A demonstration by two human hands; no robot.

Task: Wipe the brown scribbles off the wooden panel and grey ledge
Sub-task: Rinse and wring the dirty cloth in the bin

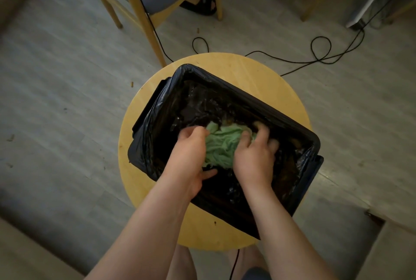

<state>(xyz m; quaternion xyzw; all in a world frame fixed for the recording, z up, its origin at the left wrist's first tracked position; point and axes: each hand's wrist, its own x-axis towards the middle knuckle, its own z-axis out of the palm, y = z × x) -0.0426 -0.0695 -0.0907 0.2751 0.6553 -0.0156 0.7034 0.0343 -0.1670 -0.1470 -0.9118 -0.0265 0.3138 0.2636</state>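
Grey floorboards surround a round wooden stool point(225, 65) carrying a black-lined tub point(243, 90). Inside it, toward the near side, lies a bunched green cloth point(221, 144), squeezed between both hands: the left hand point(191, 155) clasps its left end, the right hand point(254, 158) its right, fingers curled into the fabric. Its long axis runs left to right between them, so either hand could lift it, I judge. Neither wooden panel nor grey ledge can be picked out
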